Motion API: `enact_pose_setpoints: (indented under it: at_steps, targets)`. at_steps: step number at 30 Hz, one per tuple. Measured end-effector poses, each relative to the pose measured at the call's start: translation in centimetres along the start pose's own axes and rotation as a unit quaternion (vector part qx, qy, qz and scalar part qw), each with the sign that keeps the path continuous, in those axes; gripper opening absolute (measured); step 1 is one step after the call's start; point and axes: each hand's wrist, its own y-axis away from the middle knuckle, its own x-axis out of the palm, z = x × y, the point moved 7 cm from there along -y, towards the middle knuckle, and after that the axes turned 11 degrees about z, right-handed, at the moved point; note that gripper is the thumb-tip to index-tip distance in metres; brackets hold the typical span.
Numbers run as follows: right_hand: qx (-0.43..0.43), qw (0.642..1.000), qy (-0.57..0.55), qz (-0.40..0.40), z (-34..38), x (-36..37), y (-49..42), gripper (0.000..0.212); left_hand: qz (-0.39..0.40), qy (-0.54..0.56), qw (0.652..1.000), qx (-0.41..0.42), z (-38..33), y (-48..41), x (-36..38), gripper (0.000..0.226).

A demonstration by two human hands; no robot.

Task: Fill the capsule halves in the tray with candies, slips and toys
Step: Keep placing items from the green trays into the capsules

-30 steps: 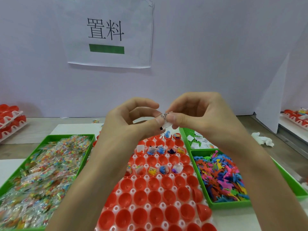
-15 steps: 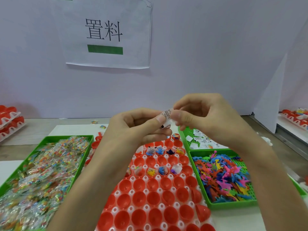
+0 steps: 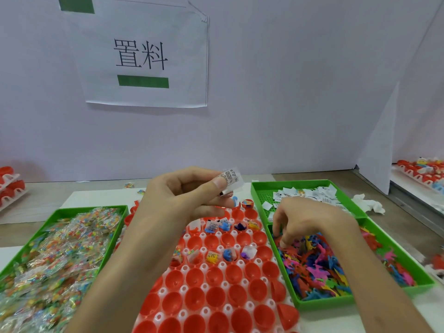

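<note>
We see the left hand (image 3: 187, 195) raised above the far end of the capsule tray (image 3: 184, 288), pinching a small printed slip (image 3: 230, 179) between thumb and forefinger, the other fingers curled loosely beneath. The right hand (image 3: 310, 219) reaches down into the green bin of toys (image 3: 324, 302), its fingertips (image 3: 283, 243) bent into the heap of coloured plastic toys (image 3: 314, 270); we cannot tell whether it has hold of one.

The tray lies on the bench between the bins, packed with red capsule halves (image 3: 217, 295) standing open side up. In its far rows several halves hold slips, small toys and candy.

Left of the tray we see a green bin (image 3: 91, 209) heaped with clear candy packets (image 3: 60, 248). Behind the toy bin, touching it, another green bin (image 3: 288, 182) holds loose slips (image 3: 310, 192). A paper sign (image 3: 144, 56) hangs on the wall behind.
</note>
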Motion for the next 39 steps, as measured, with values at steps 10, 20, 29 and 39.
enact_pose_setpoints:
  at_steps: [10,20,29,39]
  targets:
    - [-0.044,0.996,-0.019,-0.070,-0.8,-2.0,1.1,0.017,0.001,0.005,1.000,-0.007,0.3,-0.1,-0.1,0.014]
    - [-0.413,0.849,-0.296,-0.146,5.8,-5.6,8.9,0.006,-0.033,0.001,0.999,0.001,0.9,-0.1,-0.4,0.015]
    - [-0.462,0.795,-0.330,-0.215,9.5,-5.4,11.4,0.006,-0.031,-0.015,0.999,0.006,0.7,0.0,0.0,0.026]
    - [-0.413,0.813,-0.335,-0.235,9.5,-5.2,11.1,0.009,0.006,0.054,0.998,-0.016,0.8,0.0,0.4,0.028]
